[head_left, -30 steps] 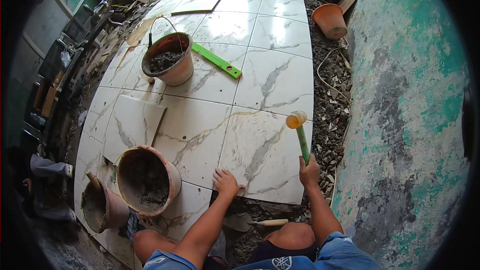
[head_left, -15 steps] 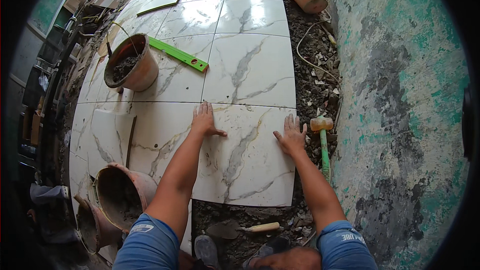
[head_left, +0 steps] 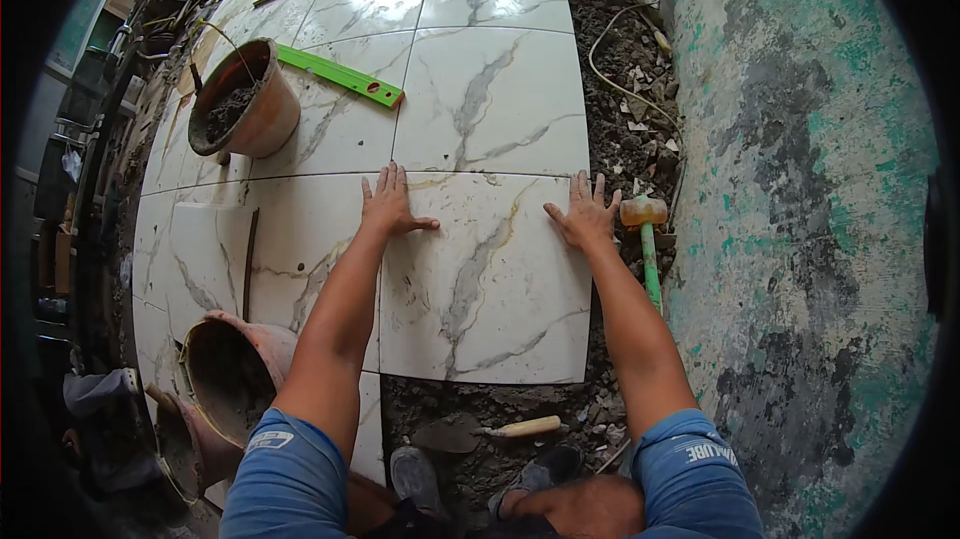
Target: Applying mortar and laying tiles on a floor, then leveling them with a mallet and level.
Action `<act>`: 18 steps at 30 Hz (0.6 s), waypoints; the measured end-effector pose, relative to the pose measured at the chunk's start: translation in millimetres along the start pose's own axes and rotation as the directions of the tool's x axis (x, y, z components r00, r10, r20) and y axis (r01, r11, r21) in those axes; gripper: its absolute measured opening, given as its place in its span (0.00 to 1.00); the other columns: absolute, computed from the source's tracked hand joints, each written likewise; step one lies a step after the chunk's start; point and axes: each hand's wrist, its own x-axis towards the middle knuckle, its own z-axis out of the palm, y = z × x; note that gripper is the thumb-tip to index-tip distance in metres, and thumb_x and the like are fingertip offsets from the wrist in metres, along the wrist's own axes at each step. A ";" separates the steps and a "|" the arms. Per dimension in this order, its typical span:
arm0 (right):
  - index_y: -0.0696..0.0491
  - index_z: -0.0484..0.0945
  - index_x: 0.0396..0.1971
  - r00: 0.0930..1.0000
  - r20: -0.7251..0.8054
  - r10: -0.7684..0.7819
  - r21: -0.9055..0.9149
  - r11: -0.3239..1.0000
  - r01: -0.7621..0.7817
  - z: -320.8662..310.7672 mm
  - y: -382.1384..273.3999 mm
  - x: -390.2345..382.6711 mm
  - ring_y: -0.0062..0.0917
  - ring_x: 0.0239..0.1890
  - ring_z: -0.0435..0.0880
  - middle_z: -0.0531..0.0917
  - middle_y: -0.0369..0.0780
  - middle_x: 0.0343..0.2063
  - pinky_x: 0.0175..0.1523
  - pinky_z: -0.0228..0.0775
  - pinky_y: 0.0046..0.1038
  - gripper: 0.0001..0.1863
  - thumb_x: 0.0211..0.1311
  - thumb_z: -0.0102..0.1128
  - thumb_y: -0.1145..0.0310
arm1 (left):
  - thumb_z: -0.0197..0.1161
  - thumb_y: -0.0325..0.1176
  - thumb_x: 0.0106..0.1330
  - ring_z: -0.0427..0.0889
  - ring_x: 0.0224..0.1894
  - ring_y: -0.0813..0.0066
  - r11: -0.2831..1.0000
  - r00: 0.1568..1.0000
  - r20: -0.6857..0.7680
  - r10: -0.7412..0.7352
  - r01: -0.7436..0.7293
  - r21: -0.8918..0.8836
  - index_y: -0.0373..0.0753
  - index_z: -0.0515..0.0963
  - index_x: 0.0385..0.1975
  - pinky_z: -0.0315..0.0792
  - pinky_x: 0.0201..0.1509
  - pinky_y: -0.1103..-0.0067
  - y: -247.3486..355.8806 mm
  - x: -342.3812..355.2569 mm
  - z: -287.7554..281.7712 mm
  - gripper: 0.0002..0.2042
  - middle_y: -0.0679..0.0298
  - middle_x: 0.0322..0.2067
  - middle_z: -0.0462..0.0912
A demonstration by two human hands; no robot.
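Observation:
A large white marble-patterned floor tile (head_left: 480, 284) with grey and gold veins lies at the near end of the tiled floor. Flat on its far left corner rests my left hand (head_left: 390, 207), fingers stretched forward and thumb out to the right. My right hand (head_left: 585, 214) lies spread at the far right corner, its outer fingers over the tile's edge. Neither hand grips anything. Right of it, a mallet (head_left: 643, 212) with a pale amber head and green handle rests on the rubble. In front of my feet a trowel (head_left: 525, 427) with a wooden handle lies on dark mortar.
A bucket of mortar (head_left: 270, 119) and a green spirit level (head_left: 345, 76) stand and lie on tiles at far left. Two tipped buckets, including a pinkish one (head_left: 272, 344), sit near my left arm. A peeling green-grey wall (head_left: 790, 239) borders the right, beyond rubble and a cable (head_left: 598, 79).
The whole scene sits a little higher in view. My right hand has slid slightly forward along the tile's edge to the far corner; my left hand keeps about the same place.

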 end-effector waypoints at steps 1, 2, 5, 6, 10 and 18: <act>0.51 0.45 0.73 1.000 0.018 0.006 0.006 1.000 -0.006 1.3 2.4 -2.4 0.37 0.76 0.37 0.45 0.36 0.74 0.72 0.23 0.56 0.48 0.63 0.31 0.30 | 0.65 0.78 0.30 0.36 0.76 0.61 1.000 1.000 0.016 0.011 -0.011 0.007 0.33 0.38 0.72 0.31 0.74 0.52 -2.6 -2.5 3.7 0.73 0.55 0.74 0.38; 0.51 0.45 0.73 1.000 0.022 -0.009 -0.010 1.000 0.009 2.9 3.8 -4.9 0.37 0.76 0.37 0.45 0.35 0.74 0.72 0.24 0.56 0.48 0.63 0.31 0.29 | 0.63 0.79 0.30 0.36 0.76 0.62 1.000 1.000 0.012 0.017 -0.017 0.023 0.33 0.38 0.72 0.30 0.74 0.52 -5.7 -5.1 6.9 0.73 0.56 0.74 0.37; 0.51 0.44 0.73 0.999 0.038 -0.007 -0.039 0.999 0.009 6.9 4.9 -17.3 0.37 0.76 0.37 0.44 0.35 0.74 0.72 0.25 0.57 0.49 0.63 0.31 0.29 | 0.63 0.79 0.30 0.36 0.76 0.64 0.999 0.999 0.005 0.034 -0.034 0.038 0.35 0.38 0.72 0.29 0.74 0.51 -12.7 -16.5 12.5 0.73 0.58 0.74 0.38; 0.51 0.44 0.73 1.000 0.017 -0.008 -0.055 0.998 0.009 7.4 4.5 -21.5 0.37 0.76 0.37 0.44 0.35 0.74 0.72 0.25 0.57 0.49 0.63 0.31 0.29 | 0.64 0.79 0.30 0.36 0.76 0.64 0.998 0.999 0.002 0.041 -0.041 0.047 0.35 0.38 0.72 0.29 0.74 0.51 -13.9 -21.4 12.8 0.73 0.58 0.74 0.38; 0.51 0.46 0.72 1.000 -0.013 -0.017 -0.055 0.998 0.016 13.6 6.0 -45.6 0.38 0.75 0.39 0.46 0.36 0.74 0.72 0.25 0.57 0.49 0.63 0.31 0.29 | 0.69 0.74 0.29 0.38 0.76 0.63 0.996 0.997 0.002 0.072 -0.072 0.047 0.36 0.39 0.72 0.30 0.75 0.53 -15.0 -55.9 17.9 0.72 0.57 0.74 0.41; 0.54 0.52 0.71 0.996 -0.013 -0.084 -0.062 0.995 0.083 47.6 6.3 -148.4 0.40 0.75 0.41 0.51 0.40 0.73 0.71 0.28 0.55 0.46 0.64 0.36 0.32 | 0.58 0.77 0.42 0.39 0.76 0.64 0.998 0.999 0.026 0.043 -0.044 0.052 0.35 0.43 0.72 0.29 0.74 0.53 -24.3 -179.9 82.2 0.64 0.56 0.73 0.44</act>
